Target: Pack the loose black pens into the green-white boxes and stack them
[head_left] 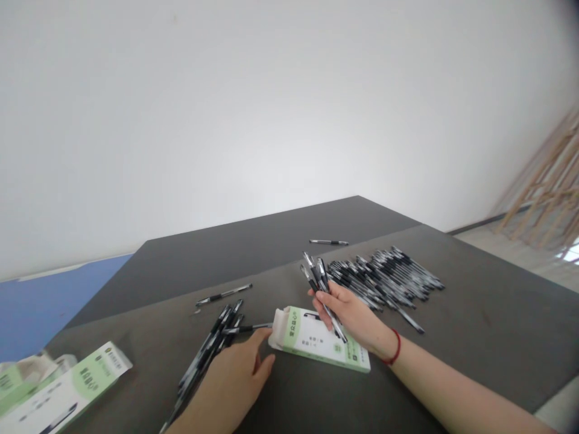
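My right hand (346,310) is closed around a small bunch of clear pens with black grips (319,274), held tilted above a white and green pen box (312,346). That box lies flat, its open end flap facing left. My left hand (239,374) is low over the table with thumb and forefinger apart. Its forefinger is beside a single pen (248,328) near the box's open end; whether it touches the pen I cannot tell. Left of this hand lies a loose pile of pens (212,343), partly hidden by the hand and forearm.
Many pens (384,274) lie in a wide heap at the right. Single pens lie at the back (329,242) and the left (225,294) of the dark table (474,325). More pen boxes (97,377) are at the front left. A wooden rack (547,181) stands beyond the table.
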A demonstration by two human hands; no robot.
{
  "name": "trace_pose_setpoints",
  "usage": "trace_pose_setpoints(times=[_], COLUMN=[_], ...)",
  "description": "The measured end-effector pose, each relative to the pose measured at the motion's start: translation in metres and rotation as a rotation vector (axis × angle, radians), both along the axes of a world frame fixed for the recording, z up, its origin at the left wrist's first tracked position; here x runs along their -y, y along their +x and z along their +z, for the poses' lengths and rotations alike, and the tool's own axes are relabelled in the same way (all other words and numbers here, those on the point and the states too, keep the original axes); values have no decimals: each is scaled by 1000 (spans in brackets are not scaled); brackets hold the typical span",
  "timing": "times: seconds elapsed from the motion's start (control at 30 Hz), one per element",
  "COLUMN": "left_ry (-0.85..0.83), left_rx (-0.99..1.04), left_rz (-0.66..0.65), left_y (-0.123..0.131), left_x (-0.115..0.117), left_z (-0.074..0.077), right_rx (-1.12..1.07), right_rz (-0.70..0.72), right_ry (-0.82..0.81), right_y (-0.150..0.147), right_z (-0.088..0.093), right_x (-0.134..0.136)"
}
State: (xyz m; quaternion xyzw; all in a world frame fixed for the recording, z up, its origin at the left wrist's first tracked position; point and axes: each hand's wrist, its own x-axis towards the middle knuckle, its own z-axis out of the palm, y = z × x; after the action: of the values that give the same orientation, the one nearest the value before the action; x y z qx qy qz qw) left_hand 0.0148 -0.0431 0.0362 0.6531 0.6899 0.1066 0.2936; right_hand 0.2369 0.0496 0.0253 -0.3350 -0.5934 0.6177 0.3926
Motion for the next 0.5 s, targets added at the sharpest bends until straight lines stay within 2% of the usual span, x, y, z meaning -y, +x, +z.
trace_pose_setpoints(times=[0.23, 0.33, 0.4, 0.5], left_ry=[-226, -256, -185, 47], left_rx=[205, 228, 192, 70], left_rz=[-40, -47, -48, -55], left_y=[21, 29, 29, 20], left_x=[-14, -18, -18, -16], left_z=[-20, -27, -20, 11], right_rx=[-50, -63, -70, -142], right_rz=[57, 88, 109, 136], right_ry=[-43, -48, -47, -50], right_y=[-7, -9, -9, -9], right_z=[-9, -13, -15, -8], right_x=[-1, 1, 3, 9])
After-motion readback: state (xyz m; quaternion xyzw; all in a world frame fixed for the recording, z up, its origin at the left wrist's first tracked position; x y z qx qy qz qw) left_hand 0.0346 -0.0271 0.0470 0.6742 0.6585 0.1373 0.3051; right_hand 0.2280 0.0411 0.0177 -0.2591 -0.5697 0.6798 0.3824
